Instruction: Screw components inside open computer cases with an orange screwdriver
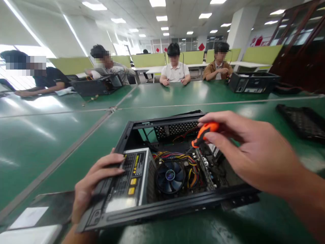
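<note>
An opened black computer case lies on the green table in front of me. Inside it are a power supply with yellow labels, a round cooling fan and bundles of coloured cables. My left hand grips the case's left end, its fingertips resting on the power supply. Between the thumb and fingers of my right hand is an orange and black screwdriver, held tilted above the interior. Its shaft slants down to the left; whether the tip touches anything I cannot tell.
A dark perforated panel lies at the right. White paper and a white object are at the lower left. Across the table, several people sit, with computer cases at the left and right.
</note>
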A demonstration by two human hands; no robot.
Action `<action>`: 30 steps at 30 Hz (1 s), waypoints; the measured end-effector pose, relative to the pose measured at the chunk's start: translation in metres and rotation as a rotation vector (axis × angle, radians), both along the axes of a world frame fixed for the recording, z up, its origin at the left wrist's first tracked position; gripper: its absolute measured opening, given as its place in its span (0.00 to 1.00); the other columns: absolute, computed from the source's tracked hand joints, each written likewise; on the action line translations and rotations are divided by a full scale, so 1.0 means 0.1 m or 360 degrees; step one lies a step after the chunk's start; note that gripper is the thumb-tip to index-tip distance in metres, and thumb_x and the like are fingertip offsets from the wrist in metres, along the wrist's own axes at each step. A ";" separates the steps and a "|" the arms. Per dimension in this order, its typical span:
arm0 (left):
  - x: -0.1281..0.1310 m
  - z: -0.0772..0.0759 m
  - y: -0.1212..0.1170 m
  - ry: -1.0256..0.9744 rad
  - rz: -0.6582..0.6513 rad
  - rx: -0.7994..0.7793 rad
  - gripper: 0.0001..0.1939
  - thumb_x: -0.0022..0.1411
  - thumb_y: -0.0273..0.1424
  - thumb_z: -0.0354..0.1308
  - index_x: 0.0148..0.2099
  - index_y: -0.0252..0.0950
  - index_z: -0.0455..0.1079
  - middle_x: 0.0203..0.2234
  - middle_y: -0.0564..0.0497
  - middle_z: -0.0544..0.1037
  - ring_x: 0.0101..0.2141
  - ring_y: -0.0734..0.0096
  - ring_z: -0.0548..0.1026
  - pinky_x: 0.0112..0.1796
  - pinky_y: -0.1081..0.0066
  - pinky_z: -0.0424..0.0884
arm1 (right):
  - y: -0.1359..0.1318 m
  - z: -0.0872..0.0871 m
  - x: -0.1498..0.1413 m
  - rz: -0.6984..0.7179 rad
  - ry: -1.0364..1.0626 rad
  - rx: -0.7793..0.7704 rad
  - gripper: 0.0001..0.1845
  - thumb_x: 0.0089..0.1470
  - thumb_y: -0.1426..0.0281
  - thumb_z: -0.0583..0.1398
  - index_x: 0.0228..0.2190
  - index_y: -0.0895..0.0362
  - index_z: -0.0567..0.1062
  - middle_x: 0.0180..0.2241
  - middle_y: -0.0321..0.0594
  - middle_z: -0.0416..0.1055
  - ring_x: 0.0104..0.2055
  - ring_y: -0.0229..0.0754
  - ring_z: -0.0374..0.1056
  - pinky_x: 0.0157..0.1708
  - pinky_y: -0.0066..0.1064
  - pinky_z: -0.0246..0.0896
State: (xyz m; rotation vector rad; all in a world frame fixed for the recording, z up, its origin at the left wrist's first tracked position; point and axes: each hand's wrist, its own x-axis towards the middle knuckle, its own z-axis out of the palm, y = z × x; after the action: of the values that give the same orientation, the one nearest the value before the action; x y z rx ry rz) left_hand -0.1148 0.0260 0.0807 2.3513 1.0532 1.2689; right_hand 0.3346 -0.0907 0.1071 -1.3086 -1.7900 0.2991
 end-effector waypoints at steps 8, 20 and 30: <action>0.07 -0.09 -0.03 -0.0179 -0.0075 0.0074 0.11 0.66 0.36 0.58 0.47 0.54 0.78 0.50 0.58 0.78 0.50 0.63 0.75 0.64 0.60 0.62 | 0.83 0.87 -0.99 0.0061 -0.0343 0.0202 0.13 0.62 0.74 0.59 0.47 0.54 0.76 0.39 0.34 0.79 0.36 0.36 0.75 0.40 0.25 0.67; -0.03 -0.11 -0.08 -0.0093 -0.0072 -0.0069 0.14 0.66 0.34 0.54 0.49 0.57 0.76 0.53 0.61 0.74 0.52 0.60 0.72 0.67 0.55 0.56 | 0.97 0.55 -1.04 0.0295 -0.0434 0.0003 0.13 0.62 0.77 0.58 0.48 0.58 0.74 0.43 0.34 0.78 0.43 0.32 0.73 0.48 0.19 0.63; 0.00 -0.11 -0.09 -0.0098 -0.0043 -0.0110 0.17 0.64 0.31 0.54 0.49 0.59 0.75 0.54 0.63 0.73 0.53 0.61 0.71 0.67 0.53 0.55 | 0.96 0.53 -1.05 0.0308 -0.0438 0.0027 0.13 0.63 0.77 0.57 0.48 0.60 0.74 0.43 0.37 0.78 0.44 0.34 0.73 0.48 0.21 0.63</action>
State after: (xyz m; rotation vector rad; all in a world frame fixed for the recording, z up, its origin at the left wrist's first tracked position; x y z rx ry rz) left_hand -0.1145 0.0170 0.0698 2.2530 1.0257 1.2662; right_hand 0.2300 0.0055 0.1598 -1.2113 -2.1528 0.2161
